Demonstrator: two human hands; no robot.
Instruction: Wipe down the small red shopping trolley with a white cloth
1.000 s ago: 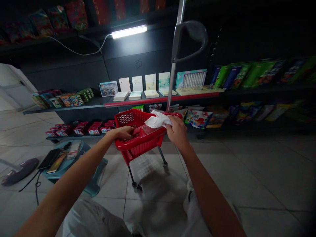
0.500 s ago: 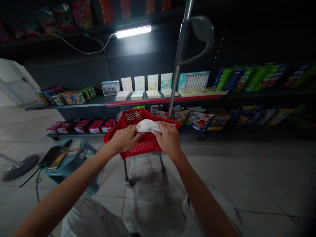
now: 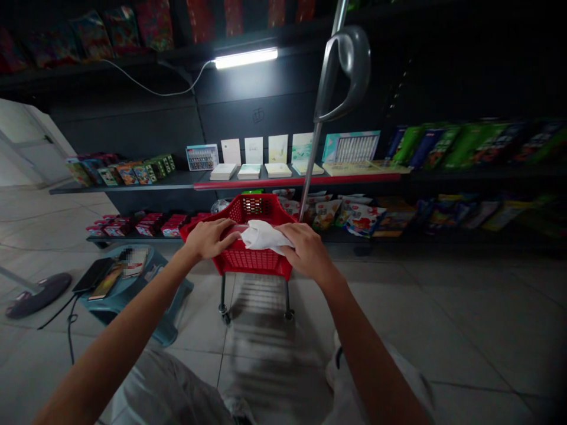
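Atop red basket [image 3: 252, 260], white cloth [image 3: 266, 235] touching right fingers [image 3: 286, 248], left hand [image 3: 210, 239] beside

No words can be read anywhere here. The red shopping basket [image 3: 250, 262] and the white cloth [image 3: 264, 236] show none. The cards [image 3: 254, 150] and the flat box [image 3: 352, 147] on the shelf and the bright packs [image 3: 358, 221] below have print, but it is too small and dim. A small patch [image 3: 128, 255] above the blue stool [image 3: 166, 327] is blurred out.
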